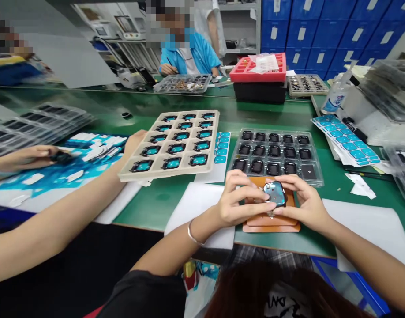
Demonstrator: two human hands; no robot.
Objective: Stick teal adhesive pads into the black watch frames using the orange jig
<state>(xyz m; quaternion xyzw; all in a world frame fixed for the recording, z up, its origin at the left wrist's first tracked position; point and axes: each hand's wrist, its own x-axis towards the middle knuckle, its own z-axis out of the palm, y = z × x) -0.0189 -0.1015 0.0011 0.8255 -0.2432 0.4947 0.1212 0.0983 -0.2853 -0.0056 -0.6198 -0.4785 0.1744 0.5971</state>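
Note:
Both hands are around one small square watch-like case (274, 193) with a shiny bluish face, above an orange fixture block (271, 226). My left hand (240, 198), with a bracelet at the wrist, has its fingertips on the case's left side and face. My right hand (303, 201) grips the right edge between thumb and fingers. Just beyond, a clear tray (316, 170) holds several black cases. A cream tray (171, 174) with several black frames with blue faces is tilted at the left.
Another person's hand (40, 157) holds a dark part at the left, near blue sheets (99, 141); their other hand is by the cream tray. White foam sheets (364, 216) flank the fixture. Across stand a red tray (282, 66), a bottle (335, 99) and a seated person (189, 53).

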